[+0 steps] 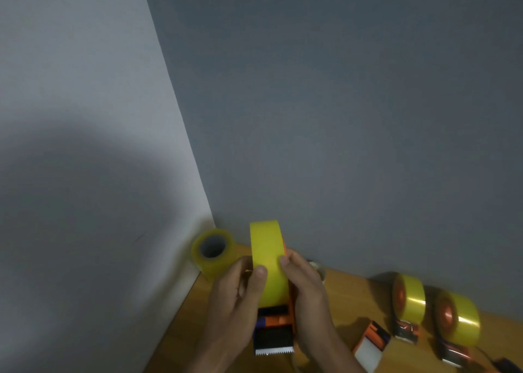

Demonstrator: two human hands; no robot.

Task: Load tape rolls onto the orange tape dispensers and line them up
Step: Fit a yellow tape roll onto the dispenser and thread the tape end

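An orange tape dispenser (276, 320) with a yellow tape roll (268, 256) mounted on it is held upright between both hands above the wooden table (353, 290). My left hand (235, 304) grips the roll's left side, thumb on the tape face. My right hand (308, 296) wraps the dispenser's right side, thumb on the roll. Its serrated blade points toward me. Two loaded dispensers (409, 302) (457, 323) lie at the right. A loose yellowish roll (213, 252) sits in the corner.
An empty orange dispenser (370, 347) lies on the table between my right arm and the loaded ones. Grey walls meet in a corner right behind the loose roll and close the table at left and back. A small object (318, 268) shows behind my right hand.
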